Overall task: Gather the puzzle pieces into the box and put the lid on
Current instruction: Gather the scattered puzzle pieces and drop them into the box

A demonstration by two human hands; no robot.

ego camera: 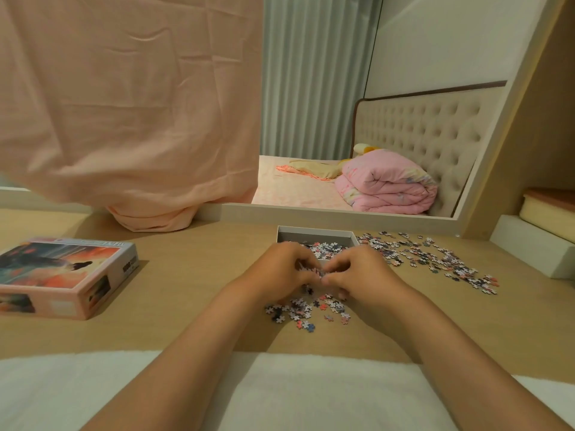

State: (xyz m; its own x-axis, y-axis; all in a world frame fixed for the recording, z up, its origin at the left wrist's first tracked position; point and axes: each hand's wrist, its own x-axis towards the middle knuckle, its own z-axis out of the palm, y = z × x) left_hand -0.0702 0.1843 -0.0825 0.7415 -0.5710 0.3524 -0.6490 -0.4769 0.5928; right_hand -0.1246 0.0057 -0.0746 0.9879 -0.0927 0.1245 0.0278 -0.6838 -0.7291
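A shallow white box stands open on the wooden table, with several puzzle pieces inside it. My left hand and my right hand are cupped together just in front of the box, fingers curled round a clump of puzzle pieces held between them. More loose pieces lie on the table under and in front of my hands. A wide scatter of pieces spreads to the right of the box. The printed pink lid lies at the left, picture side up.
A mirror frame runs along the back of the table, with pink cloth draped over its left part. A white block sits at the right edge. A white towel covers the table's near edge.
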